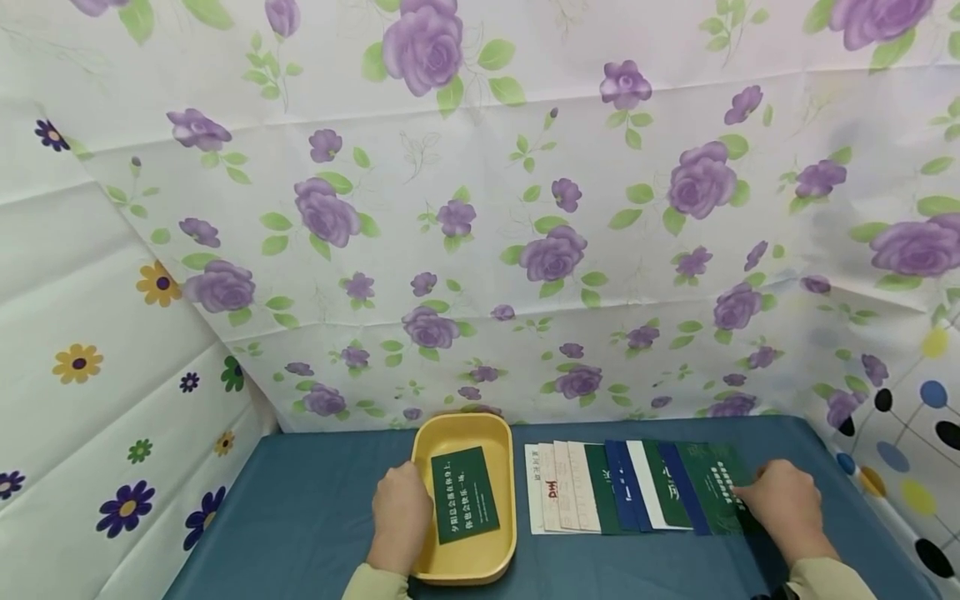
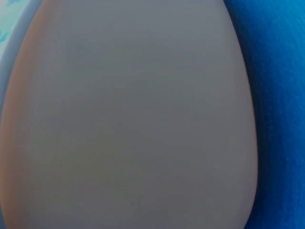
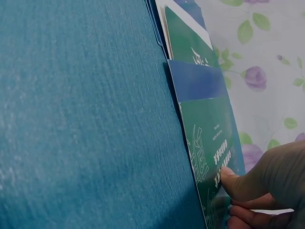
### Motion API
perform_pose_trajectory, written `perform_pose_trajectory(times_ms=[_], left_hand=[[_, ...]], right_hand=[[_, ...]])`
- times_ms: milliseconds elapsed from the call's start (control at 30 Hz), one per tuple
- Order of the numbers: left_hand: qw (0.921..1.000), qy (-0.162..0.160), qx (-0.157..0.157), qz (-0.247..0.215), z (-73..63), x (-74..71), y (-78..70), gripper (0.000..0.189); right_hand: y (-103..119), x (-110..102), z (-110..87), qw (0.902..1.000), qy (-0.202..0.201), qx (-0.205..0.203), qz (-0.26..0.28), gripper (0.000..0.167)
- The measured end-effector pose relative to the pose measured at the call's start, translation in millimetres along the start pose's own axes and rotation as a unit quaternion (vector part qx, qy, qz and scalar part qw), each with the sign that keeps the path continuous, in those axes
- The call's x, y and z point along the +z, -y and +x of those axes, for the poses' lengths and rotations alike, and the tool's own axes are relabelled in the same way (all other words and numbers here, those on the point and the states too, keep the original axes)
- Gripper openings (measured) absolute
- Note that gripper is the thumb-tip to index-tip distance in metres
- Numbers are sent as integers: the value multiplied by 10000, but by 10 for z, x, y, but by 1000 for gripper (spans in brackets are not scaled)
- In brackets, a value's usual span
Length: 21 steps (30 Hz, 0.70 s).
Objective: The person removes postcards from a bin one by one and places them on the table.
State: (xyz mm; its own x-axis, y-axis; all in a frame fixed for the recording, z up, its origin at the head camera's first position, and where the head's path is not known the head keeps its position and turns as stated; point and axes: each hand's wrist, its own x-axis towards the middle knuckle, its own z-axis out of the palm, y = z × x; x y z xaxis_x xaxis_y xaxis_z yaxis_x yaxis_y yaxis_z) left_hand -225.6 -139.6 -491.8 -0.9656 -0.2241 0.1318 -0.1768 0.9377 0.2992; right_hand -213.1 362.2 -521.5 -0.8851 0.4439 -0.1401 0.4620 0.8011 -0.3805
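My left hand (image 1: 402, 512) grips the left rim of a yellow tray (image 1: 512, 500); its fingertips are hidden inside. In the left wrist view, a blurred pale surface fills most of the picture. A green card (image 1: 463, 493) with white writing lies tilted in the tray. To the right, overlapping cards form a row, white and cream at the left, then green and blue. At the row's right end my right hand (image 1: 783, 502) pinches the last green card (image 1: 712, 483), thumb on its printed face. The right wrist view shows the other fingers curled at that card's edge (image 3: 207, 157).
A blue-green cloth (image 1: 315, 508) covers the table. Flowered sheeting (image 1: 480, 250) rises behind it, with more patterned sheets at the left and right. The tray stands left of the card row, a narrow strip of cloth between them.
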Motion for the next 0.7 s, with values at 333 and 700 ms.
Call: perform_pose_trajectory(times_ms=[333, 700], left_hand=[[9999, -109, 18, -4, -5, 29, 16, 5], [10000, -93, 23, 26, 10, 31, 7, 5]], right_hand=[[32, -9, -57, 9999, 126, 3, 44, 36], [133, -144, -81, 9989, 435, -114, 96, 38]])
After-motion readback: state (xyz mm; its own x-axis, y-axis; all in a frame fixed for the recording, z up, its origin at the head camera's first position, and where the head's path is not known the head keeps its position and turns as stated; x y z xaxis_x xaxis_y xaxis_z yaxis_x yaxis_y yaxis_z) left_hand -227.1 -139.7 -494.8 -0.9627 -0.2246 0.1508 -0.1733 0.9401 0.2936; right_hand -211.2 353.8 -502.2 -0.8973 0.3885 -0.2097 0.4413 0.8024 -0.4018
